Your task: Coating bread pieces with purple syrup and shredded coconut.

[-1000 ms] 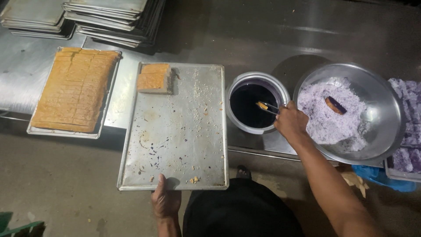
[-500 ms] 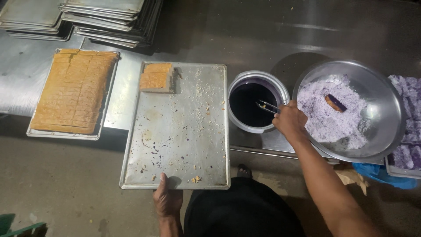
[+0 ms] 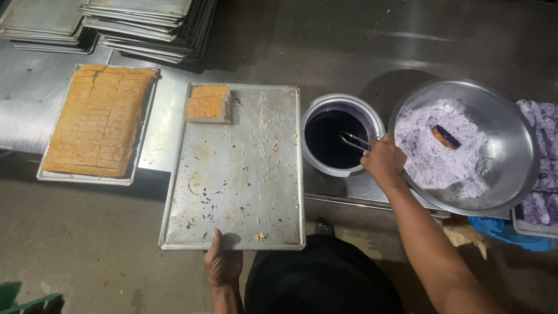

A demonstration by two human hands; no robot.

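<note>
Stacks of empty metal trays (image 3: pixel 145 23) sit at the back of the steel counter (image 3: pixel 325 40), well apart from the hands. On the left lies a tray of sliced golden cake (image 3: pixel 99 119), cut into rows and nearly full. On the far right, partly out of view, is a tray of purple-coated pieces (image 3: pixel 537 163), with a blue bag (image 3: pixel 505 232) below it.

The left hand (image 3: pixel 222 264) grips the near edge of a large baking tray (image 3: pixel 238 174), thumb on top of the rim and fingers closed underneath. That tray juts over the counter's edge, scattered with crumbs and dark spots, and carries only a small block of cake (image 3: pixel 206 103) in its far left corner.

The right hand (image 3: pixel 383 163) is closed around a pair of metal tongs (image 3: pixel 353 141), whose tips reach into the round pot of dark purple liquid (image 3: pixel 340 136) just right of the baking tray. The tong tips look slightly apart and hold nothing I can make out.

Touching that hand's right side is a wide steel bowl (image 3: pixel 500 116), tilted, filled with pale lilac flakes (image 3: pixel 442 157). One dipped cake piece (image 3: pixel 446 137), dark purple with an orange edge, rests on the flakes.
</note>
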